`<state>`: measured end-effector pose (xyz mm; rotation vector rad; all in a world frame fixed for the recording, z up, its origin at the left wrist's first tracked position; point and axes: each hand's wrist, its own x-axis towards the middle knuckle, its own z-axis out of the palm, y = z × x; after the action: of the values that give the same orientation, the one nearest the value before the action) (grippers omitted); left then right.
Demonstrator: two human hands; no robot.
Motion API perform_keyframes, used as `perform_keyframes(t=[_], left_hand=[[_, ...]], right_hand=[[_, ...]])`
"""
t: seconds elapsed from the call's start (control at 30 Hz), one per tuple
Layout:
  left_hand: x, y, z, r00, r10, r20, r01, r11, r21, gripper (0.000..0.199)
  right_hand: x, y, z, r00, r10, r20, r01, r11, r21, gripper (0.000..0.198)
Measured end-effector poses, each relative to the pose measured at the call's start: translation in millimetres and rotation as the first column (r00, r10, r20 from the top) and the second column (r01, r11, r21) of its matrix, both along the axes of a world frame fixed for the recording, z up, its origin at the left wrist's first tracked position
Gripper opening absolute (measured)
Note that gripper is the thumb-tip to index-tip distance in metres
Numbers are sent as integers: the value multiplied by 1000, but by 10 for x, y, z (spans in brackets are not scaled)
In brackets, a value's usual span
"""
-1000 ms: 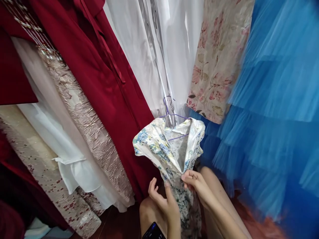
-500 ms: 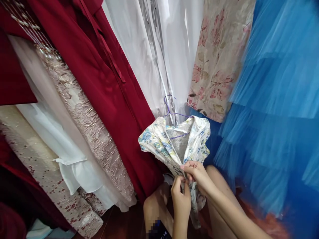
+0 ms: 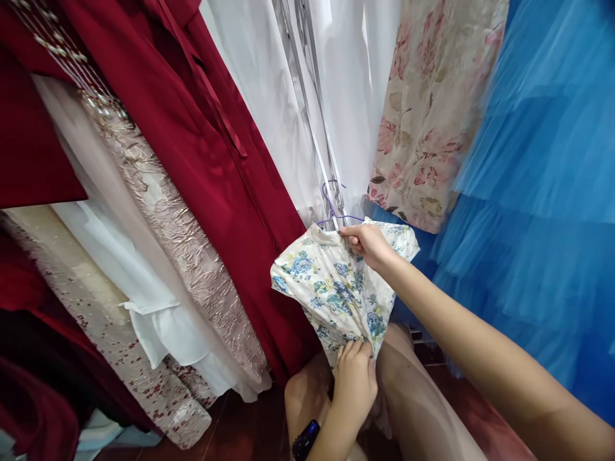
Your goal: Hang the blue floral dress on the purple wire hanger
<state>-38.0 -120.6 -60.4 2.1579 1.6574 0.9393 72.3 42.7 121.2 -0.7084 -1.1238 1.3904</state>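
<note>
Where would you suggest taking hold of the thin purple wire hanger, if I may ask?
The purple wire hanger is probably best pinched by its stem, from the front left: the stem rises above the white blue-flowered cloth garment, which covers most of the shoulders, and the right hand is to the right.

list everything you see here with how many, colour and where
blue-flowered garment: 1, white, blue, some yellow, centre
hanger: 1, purple, inside its neck
straps: several, silvery, above hanger
white cloth: count unclear, white, top centre
long dress: 1, dark red, left of centre
pink-flowered cloth: 1, beige, upper right
layered dress: 1, blue, right
textured cloth: 1, pale pink, left
ruffled cloth: 1, white, lower left
beads: several strands, pale, upper left
small screen: 1, dark with blue glow, beside left forearm
floor: 1, reddish brown, bottom
legs: 2, bare, bottom centre
left hand: 1, bare, on the garment's lower front
right hand: 1, bare, at its collar
</note>
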Motion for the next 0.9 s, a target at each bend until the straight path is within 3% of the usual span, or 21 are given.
perform_keyframes(t=[0.07, 0.13, 0.2, 0.27, 0.33, 0.4, 0.5, 0.57, 0.67, 0.77, 0.9], left_hand=[[-79, 88, 94, 1000, -25, -16, 26, 1000, 13, 19], [-164, 207, 339, 998, -17, 65, 12, 997, 76, 21], [-233, 363, 715, 979, 5, 204, -42, 983, 177, 42], [-281, 566, 1136, 967, -5, 254, -70, 956, 284, 45], [-318, 806, 1496, 978, -40, 206, -37, 933, 359, 42], [-349, 1045, 1723, 990, -115, 80, 73, 909, 410, 32], [-363, 1288, 1823, 984, -168, -53, 173, 862, 476, 22], [-337, 1340, 1804, 990, -135, -30, 130, 843, 522, 22], [-275, 1315, 1789, 993, -59, 97, -8, 817, 576, 22], [-306, 1308, 1858, 963, -6, 271, -163, 787, 596, 24], [-714, 1453, 1951, 854, -12, 521, -327, 766, 553, 21]], right_hand=[[26, -50, -32, 1000, -12, 18, 11, 999, 46, 27], [59, -127, -82, 997, -43, 59, 37, 995, 96, 23], [88, -202, -123, 992, -73, 104, 59, 990, 130, 23], [108, -252, -141, 988, -80, 133, 59, 986, 154, 24], [119, -268, -147, 985, -75, 155, 44, 980, 196, 26], [125, -252, -157, 981, -70, 179, 26, 971, 240, 26], [114, -197, -208, 975, -71, 212, 9, 960, 281, 25], [79, -160, -273, 974, -83, 209, 17, 954, 301, 24], [-20, -127, -441, 970, -123, 209, 53, 948, 312, 22], [-114, -127, -714, 941, -140, 310, 49, 958, 283, 21], [-105, -213, -1121, 916, -93, 391, 6, 976, 216, 23]])
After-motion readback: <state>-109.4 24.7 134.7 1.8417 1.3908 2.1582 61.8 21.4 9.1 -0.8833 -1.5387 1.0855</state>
